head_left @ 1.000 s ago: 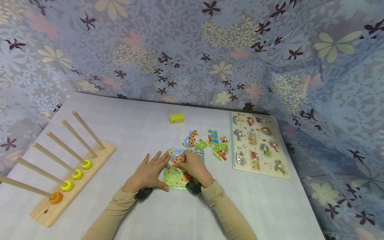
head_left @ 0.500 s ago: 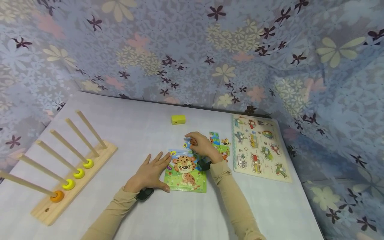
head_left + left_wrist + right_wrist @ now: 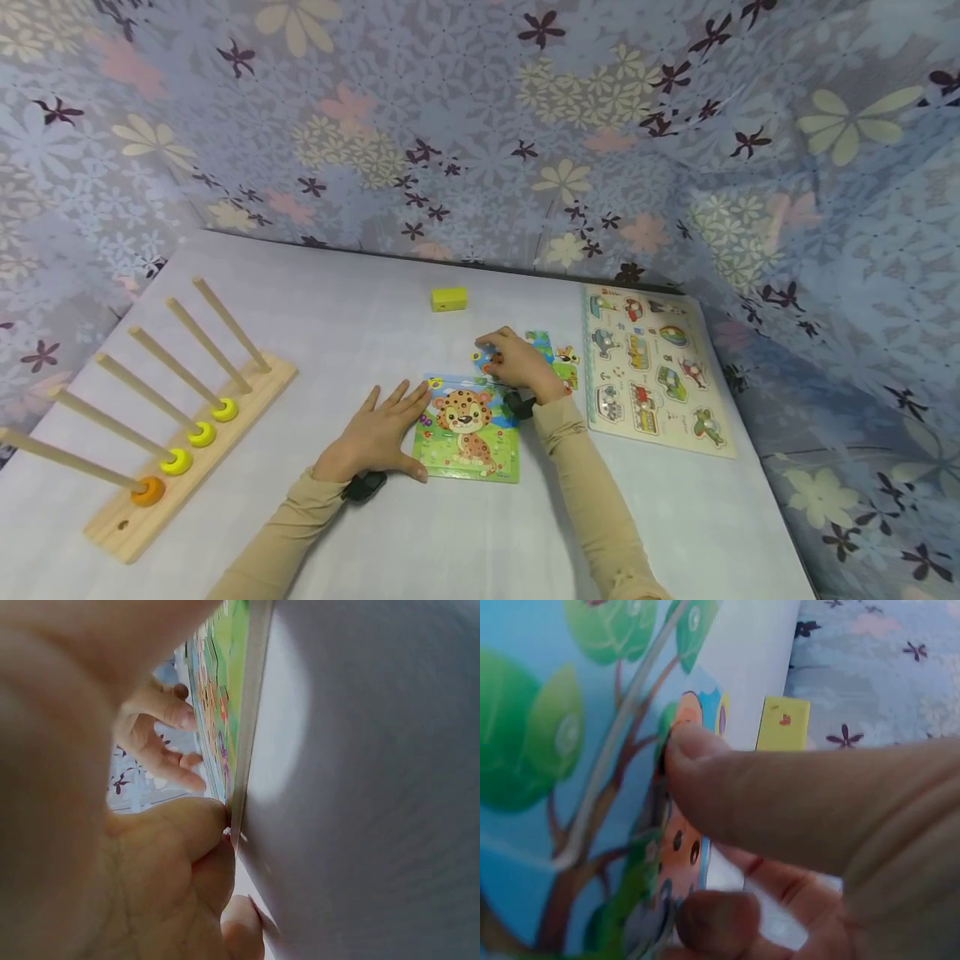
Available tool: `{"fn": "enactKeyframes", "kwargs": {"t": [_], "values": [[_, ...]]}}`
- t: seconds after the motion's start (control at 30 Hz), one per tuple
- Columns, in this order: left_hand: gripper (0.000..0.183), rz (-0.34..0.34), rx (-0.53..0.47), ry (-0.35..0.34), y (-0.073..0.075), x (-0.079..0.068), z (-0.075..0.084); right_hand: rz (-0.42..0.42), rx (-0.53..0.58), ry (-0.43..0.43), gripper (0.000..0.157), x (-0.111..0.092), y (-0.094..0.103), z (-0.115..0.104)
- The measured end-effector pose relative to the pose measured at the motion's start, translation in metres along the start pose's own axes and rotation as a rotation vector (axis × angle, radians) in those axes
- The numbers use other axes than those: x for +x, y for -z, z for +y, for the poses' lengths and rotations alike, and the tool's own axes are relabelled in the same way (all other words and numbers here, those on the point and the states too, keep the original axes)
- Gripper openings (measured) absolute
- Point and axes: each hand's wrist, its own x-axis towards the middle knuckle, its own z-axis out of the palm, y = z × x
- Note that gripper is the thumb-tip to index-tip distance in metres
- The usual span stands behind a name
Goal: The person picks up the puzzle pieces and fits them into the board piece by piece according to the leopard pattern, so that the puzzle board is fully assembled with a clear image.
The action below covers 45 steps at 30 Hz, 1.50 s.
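Has just shifted the right hand (image 3: 521,365) off the puzzle board (image 3: 465,477) to the spotted loose piece (image 3: 681,851) just beyond the board's far edge; curls thumb and fingers about that piece, though cannot tell from these views whether clamped on it or merely touching; keeps the left hand (image 3: 378,437) at the board's left edge, fingers spread apart and holding nothing; leaves the leopard picture (image 3: 467,423) uncovered in the board, in full view; seems to turn the work from the board to the loose pieces; shows other pieces (image 3: 567,375) on the bench (image 3: 337,333), partly behind the right hand, near the knobbed board (image 3: 660,375).
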Motion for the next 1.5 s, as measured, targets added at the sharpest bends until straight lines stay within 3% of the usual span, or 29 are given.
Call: {"fn": "enactKeyframes", "kwargs": {"t": [0.2, 0.43, 0.63, 0.83, 0.93, 1.03, 1.27, 1.4, 1.5], "values": [[0.121, -0.003, 0.001, 0.01, 0.003, -0.001, 0.002, 0.017, 0.143, -0.115, 0.032, -0.001, -0.002, 0.012], [0.122, -0.008, 0.002, 0.027, 0.003, -0.002, 0.002, 0.067, 0.246, -0.153, 0.03, -0.004, -0.004, 0.012], [0.123, -0.015, 0.005, 0.029, -0.002, -0.001, 0.001, 0.135, 0.278, -0.139, 0.03, -0.009, -0.01, 0.011], [0.122, 0.0, 0.001, 0.017, -0.002, -0.001, 0.0, 0.294, 0.53, -0.095, 0.022, -0.006, -0.015, 0.017], [0.122, 0.001, -0.003, 0.016, -0.001, 0.0, 0.0, 0.329, 0.562, -0.089, 0.021, -0.006, -0.016, 0.013], [0.122, -0.004, -0.006, 0.018, -0.001, 0.0, 0.001, 0.267, 0.562, -0.064, 0.019, -0.008, -0.017, 0.003], [0.121, -0.004, 0.002, 0.008, 0.0, 0.0, 0.001, -0.004, 0.604, 0.019, 0.019, -0.016, -0.024, -0.025], [0.12, -0.005, 0.006, 0.012, 0.0, 0.0, 0.001, -0.055, 0.577, 0.051, 0.015, -0.016, -0.031, -0.033], [0.121, -0.011, 0.0, 0.018, 0.0, -0.001, 0.001, -0.047, 0.549, 0.057, 0.013, -0.016, -0.035, -0.037]]}}
